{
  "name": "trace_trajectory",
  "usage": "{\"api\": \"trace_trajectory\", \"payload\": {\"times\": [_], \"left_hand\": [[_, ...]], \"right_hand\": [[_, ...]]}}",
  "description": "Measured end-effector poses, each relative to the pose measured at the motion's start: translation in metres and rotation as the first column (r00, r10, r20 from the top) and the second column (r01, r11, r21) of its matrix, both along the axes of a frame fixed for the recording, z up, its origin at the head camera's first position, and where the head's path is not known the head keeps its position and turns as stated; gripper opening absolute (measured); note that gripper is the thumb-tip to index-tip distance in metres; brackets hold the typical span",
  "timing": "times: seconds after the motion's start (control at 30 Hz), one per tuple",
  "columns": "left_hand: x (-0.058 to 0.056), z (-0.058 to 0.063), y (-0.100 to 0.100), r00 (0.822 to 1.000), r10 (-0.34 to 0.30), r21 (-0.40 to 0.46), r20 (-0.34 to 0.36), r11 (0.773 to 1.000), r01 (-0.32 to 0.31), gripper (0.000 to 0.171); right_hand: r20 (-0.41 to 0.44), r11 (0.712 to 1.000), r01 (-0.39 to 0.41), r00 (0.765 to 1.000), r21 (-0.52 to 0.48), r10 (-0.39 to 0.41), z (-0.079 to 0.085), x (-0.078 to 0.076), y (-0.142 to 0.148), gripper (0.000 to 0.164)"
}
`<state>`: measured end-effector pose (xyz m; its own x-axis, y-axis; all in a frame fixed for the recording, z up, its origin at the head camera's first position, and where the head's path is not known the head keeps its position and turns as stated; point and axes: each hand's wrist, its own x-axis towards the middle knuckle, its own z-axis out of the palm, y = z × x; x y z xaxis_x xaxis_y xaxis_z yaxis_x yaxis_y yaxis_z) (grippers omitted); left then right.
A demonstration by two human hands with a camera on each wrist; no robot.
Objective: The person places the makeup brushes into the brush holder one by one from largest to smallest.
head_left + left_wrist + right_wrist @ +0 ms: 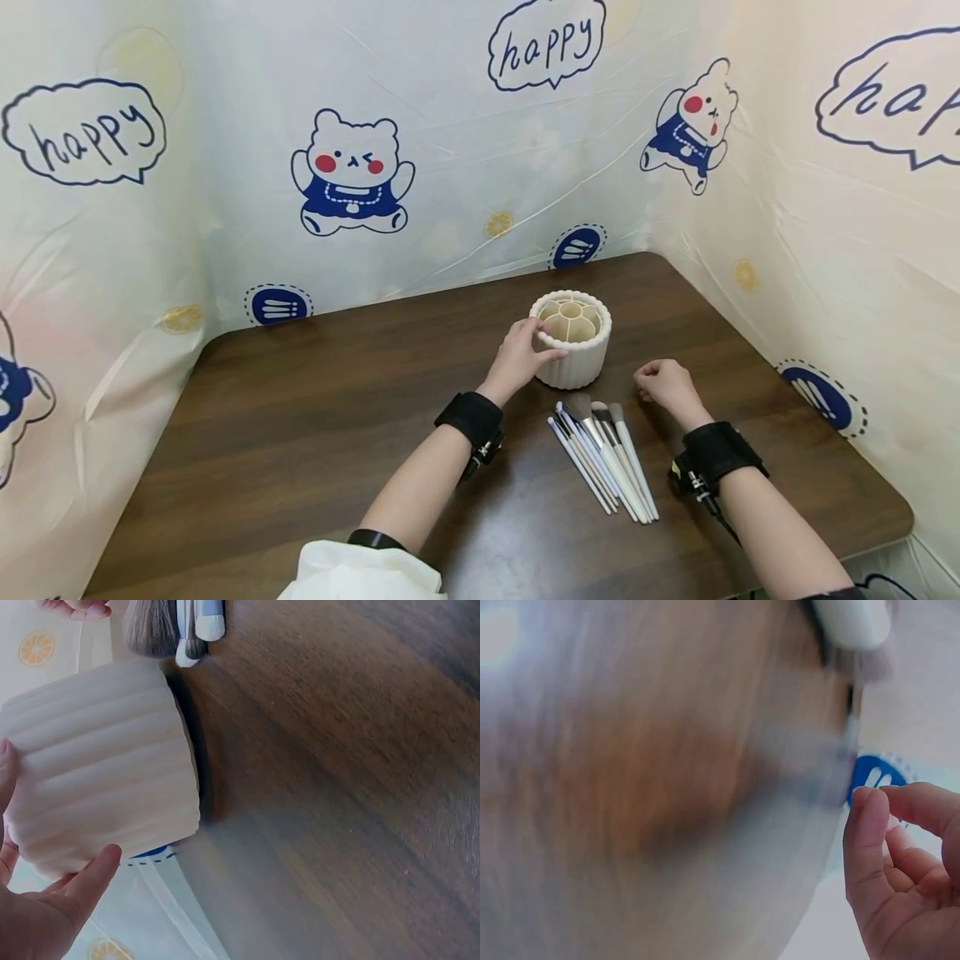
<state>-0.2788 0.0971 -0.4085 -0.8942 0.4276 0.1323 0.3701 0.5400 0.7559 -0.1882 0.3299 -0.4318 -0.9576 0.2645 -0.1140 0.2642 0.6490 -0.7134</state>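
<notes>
while my left hand (517, 358) grips the white holder (577, 367),
my curled right hand (669, 388) sits apart to the holder's right.

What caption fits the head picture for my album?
Left hand grips a white holder; brushes lie on the brown table.

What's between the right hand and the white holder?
Only bare brown tabletop lies between the right hand and the white holder, seen in the head view.

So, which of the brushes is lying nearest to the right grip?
The rightmost brush in the head view: no other brush lies between it and the right grip.
</notes>
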Motion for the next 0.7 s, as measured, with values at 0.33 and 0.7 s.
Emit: {"api": "trace_trajectory", "payload": {"times": [0.33, 0.7], "left_hand": [[0.001, 0.004, -0.008, 1.0, 0.022, 0.007, -0.005, 1.0, -0.022, 0.042], [0.0, 0.002, -0.03, 0.999, 0.008, 0.009, -0.045, 1.0, -0.008, 0.043]], "right_hand": [[0.009, 0.998, -0.055, 0.998, -0.019, 0.055, 0.005, 0.003, -0.031, 0.024], [0.066, 0.956, -0.219, 0.976, 0.196, 0.21, 0.014, 0.017, -0.066, 0.015]]}}
